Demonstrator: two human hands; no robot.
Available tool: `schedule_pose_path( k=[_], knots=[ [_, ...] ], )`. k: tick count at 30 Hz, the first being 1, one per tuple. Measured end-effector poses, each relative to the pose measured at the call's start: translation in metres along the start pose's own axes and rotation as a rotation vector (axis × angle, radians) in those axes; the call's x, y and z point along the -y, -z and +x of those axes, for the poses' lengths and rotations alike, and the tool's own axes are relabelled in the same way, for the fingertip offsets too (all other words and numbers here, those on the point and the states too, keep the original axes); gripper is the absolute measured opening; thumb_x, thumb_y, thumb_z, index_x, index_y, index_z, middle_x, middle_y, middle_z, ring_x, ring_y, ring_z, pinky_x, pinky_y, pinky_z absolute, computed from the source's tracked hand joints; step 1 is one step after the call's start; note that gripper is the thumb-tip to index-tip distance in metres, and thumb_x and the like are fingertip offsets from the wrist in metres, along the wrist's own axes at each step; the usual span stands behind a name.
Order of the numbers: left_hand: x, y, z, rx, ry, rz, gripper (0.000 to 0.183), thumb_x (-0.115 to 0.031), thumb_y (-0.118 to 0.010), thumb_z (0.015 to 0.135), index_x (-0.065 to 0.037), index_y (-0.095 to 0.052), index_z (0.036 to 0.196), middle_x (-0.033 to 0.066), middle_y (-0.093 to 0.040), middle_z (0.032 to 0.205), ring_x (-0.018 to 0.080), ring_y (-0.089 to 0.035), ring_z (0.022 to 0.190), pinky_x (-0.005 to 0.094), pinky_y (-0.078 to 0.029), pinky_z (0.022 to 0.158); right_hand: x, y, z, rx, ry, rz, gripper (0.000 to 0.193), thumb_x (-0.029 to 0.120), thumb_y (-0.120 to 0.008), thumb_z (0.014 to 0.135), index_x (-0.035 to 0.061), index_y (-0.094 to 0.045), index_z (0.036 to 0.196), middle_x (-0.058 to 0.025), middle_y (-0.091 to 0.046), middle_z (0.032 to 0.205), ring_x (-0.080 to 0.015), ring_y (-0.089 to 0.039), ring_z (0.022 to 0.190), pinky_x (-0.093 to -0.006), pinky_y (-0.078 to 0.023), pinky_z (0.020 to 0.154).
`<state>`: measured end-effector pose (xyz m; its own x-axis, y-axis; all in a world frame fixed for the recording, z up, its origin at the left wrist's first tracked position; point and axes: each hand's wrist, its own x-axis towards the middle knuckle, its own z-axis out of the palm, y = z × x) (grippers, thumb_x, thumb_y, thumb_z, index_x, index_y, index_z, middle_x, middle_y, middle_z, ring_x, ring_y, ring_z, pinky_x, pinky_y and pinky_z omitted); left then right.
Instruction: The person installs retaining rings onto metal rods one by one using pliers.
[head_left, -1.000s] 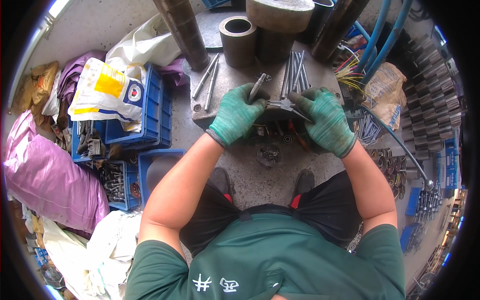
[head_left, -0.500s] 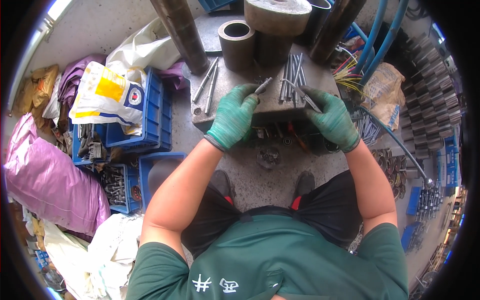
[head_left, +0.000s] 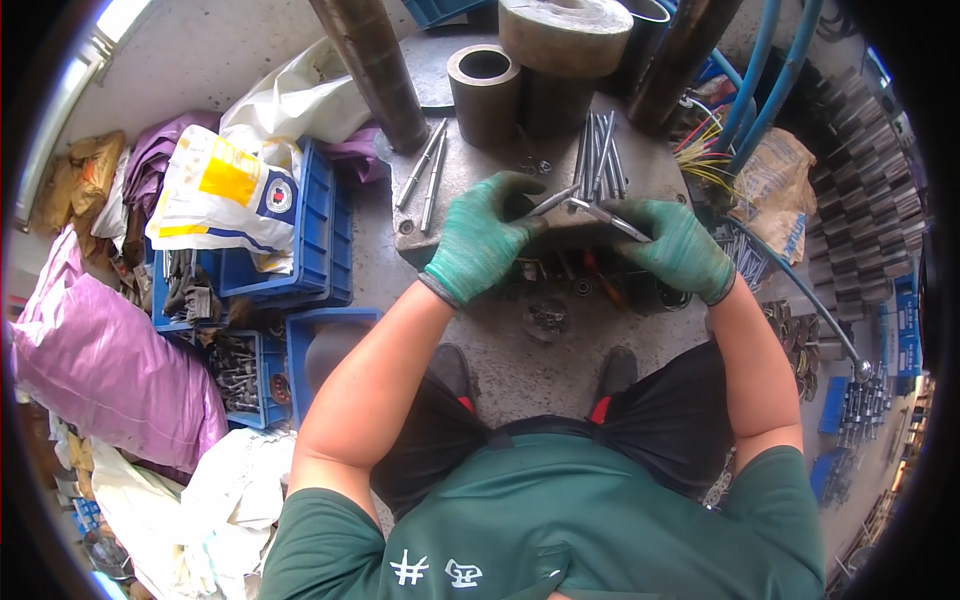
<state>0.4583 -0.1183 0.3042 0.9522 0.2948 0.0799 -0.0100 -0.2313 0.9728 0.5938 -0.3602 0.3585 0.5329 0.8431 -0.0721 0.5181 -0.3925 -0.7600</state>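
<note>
My left hand [head_left: 482, 238], in a green knitted glove with dark fingertips, grips a short metal rod [head_left: 554, 200] between thumb and fingers. In my right hand [head_left: 678, 250], gloved alike, is another slim metal rod [head_left: 608, 219], tilted down to the right. The two rods' ends meet or nearly meet above the front edge of a thick steel plate [head_left: 480, 165]; I cannot tell whether they touch. Two stepped metal rods [head_left: 434, 185] lie on the plate at the left. Several long rods [head_left: 600, 155] lie bunched beyond my hands. Small ring-like parts [head_left: 541, 167] rest between.
Thick steel columns [head_left: 375, 75] flank a hollow cylinder [head_left: 484, 95] and a heavy round block [head_left: 565, 35] at the back. Blue crates [head_left: 325, 225] and sacks [head_left: 120, 360] fill the left. Blue hoses [head_left: 755, 85] and stacked metal parts [head_left: 860, 200] stand right.
My left hand has moved right and slightly down with its rod, bringing it close to the right hand's rod. My right hand, also holding its rod, has shifted slightly right and down.
</note>
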Motion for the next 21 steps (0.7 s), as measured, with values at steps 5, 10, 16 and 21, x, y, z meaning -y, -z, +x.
schedule_pose_path(
  k=[5,10,16,21],
  knots=[
    [-0.009,0.000,-0.002,0.104,-0.066,0.181,0.050,-0.008,-0.077,0.093,-0.002,-0.062,0.140,0.0101,-0.075,0.111,0.0187,-0.070,0.095,0.0318,-0.060,0.086,-0.003,-0.003,0.004,0.152,-0.075,0.048,0.058,0.006,-0.071,0.085,0.0021,-0.066,0.142,-0.0174,-0.077,0.117,-0.0169,-0.070,0.101,-0.0343,-0.055,0.095],
    [-0.015,0.015,-0.005,0.287,0.056,0.061,0.058,-0.005,-0.066,0.097,-0.008,-0.053,0.154,0.0089,-0.071,0.117,0.0141,-0.066,0.090,0.0295,-0.060,0.080,-0.003,0.014,0.006,0.151,-0.158,0.217,0.061,0.013,-0.073,0.087,-0.0034,-0.062,0.145,-0.0092,-0.074,0.116,-0.0133,-0.066,0.103,-0.0304,-0.054,0.097],
    [-0.020,0.010,-0.005,0.190,0.084,-0.189,0.055,-0.010,-0.059,0.102,-0.013,-0.052,0.157,0.0124,-0.069,0.125,0.0085,-0.065,0.092,0.0177,-0.056,0.067,-0.009,0.022,0.013,0.126,-0.151,0.141,0.058,0.014,-0.073,0.087,-0.0015,-0.064,0.143,-0.0096,-0.075,0.113,-0.0127,-0.066,0.101,-0.0314,-0.054,0.095],
    [0.002,0.009,0.002,0.140,0.066,-0.344,0.041,-0.015,-0.056,0.105,0.004,-0.062,0.141,0.0166,-0.075,0.119,0.0191,-0.070,0.110,0.0305,-0.057,0.096,0.003,0.014,0.010,0.139,-0.090,0.164,0.058,0.007,-0.071,0.087,-0.0012,-0.063,0.143,-0.0107,-0.077,0.113,-0.0136,-0.067,0.102,-0.0325,-0.054,0.096]
  ],
)
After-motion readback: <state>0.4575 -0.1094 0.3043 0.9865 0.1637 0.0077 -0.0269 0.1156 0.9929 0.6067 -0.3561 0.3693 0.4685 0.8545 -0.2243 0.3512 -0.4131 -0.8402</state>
